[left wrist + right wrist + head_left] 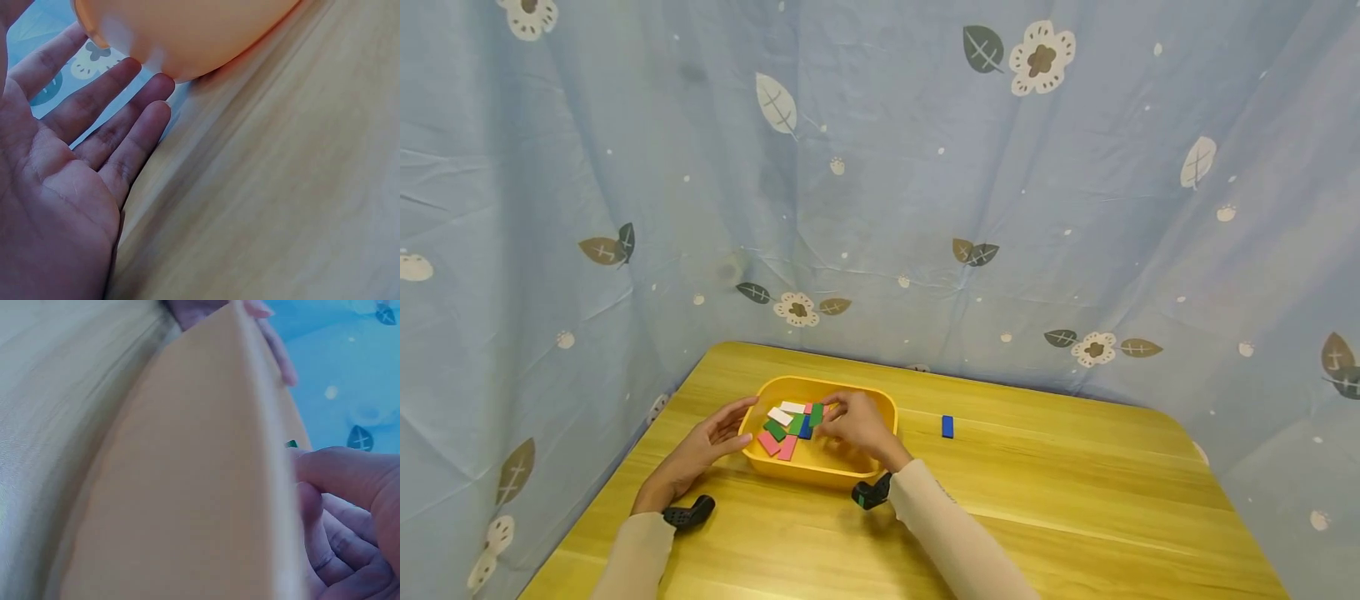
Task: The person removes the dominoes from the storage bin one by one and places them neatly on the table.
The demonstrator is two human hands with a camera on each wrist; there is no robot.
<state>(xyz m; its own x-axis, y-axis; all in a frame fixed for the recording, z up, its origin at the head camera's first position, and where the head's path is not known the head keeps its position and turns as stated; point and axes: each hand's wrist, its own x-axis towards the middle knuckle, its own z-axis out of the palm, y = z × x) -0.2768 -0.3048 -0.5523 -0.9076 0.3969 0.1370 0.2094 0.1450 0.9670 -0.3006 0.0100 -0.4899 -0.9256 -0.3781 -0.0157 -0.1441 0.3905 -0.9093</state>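
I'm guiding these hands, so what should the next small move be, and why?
I'd probably lift the green block from the yellow bin: the right hand appears to pinch it, the left hand touches the bin, and a blue block lies outside.

"What's the person wearing?"

"Pale beige sleeves, the left sleeve (635, 552) and the right sleeve (958, 533) alike. There's a small grey marking (945, 492) on the right, too tiny to read."

"And at the wrists?"

"A black left wrist device (690, 514), rounded, and a black right wrist device (872, 492) with a green patch (861, 501). Left hand (698, 450) and right hand (857, 423) are bare."
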